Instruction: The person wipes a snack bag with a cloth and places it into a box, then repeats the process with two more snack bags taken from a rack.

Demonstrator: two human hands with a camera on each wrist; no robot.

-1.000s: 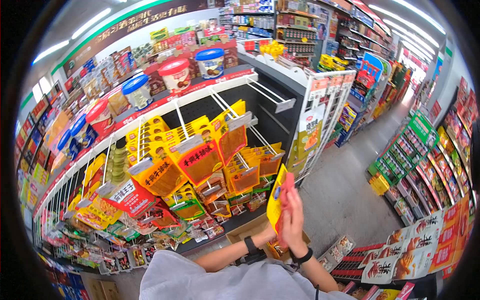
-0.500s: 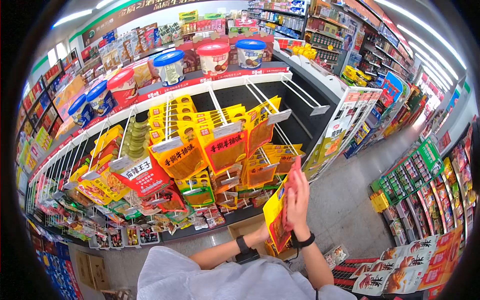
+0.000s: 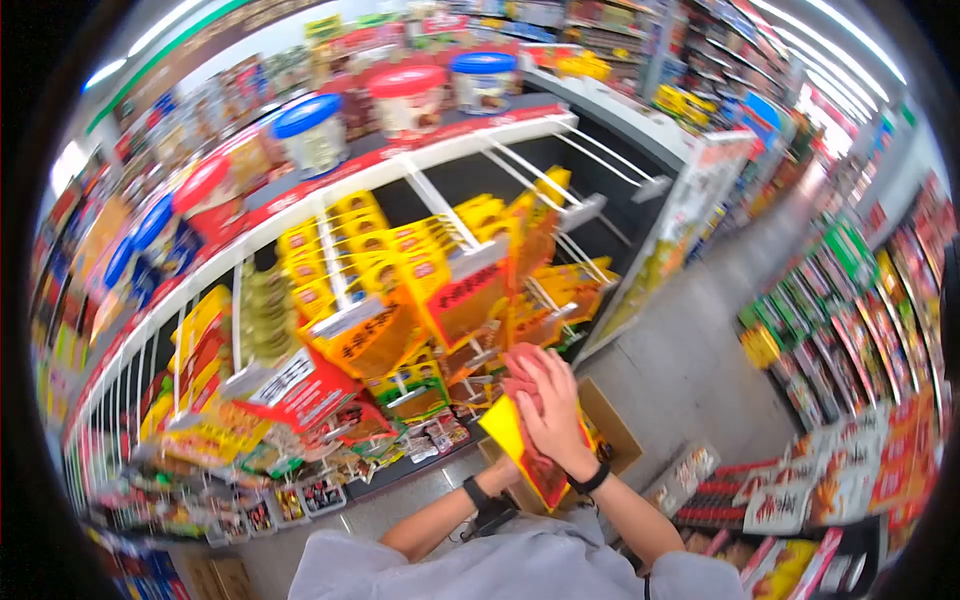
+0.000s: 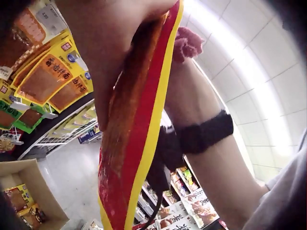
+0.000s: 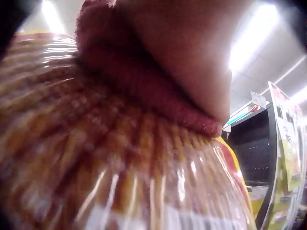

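Observation:
In the head view, a yellow and red snack packet [image 3: 505, 428] tilts in front of the person's chest. The left hand [image 3: 506, 474] grips it from behind, partly hidden by it; in the left wrist view its thumb side [image 4: 103, 43] lies along the packet's brown window [image 4: 129, 103]. A pink cloth [image 3: 522, 368] sits under the fingers of the right hand [image 3: 556, 418], which holds it pressed against the packet's face. Close up in the right wrist view, the cloth [image 5: 144, 93] lies on the shiny, ribbed plastic [image 5: 110, 167] above a barcode label.
Hooks on the rack ahead carry yellow snack packets [image 3: 465, 290] and a red packet [image 3: 300, 385]. Tubs with red and blue lids [image 3: 408, 100] line the rack's top. Below the hands stands an open cardboard box [image 3: 612, 425] with packets inside. Grey packets [image 3: 785, 500] hang at right.
The packet has turned from nearly edge-on to show more of its face, and both hands have come lower and to the left. The right hand with the cloth has slid across the packet.

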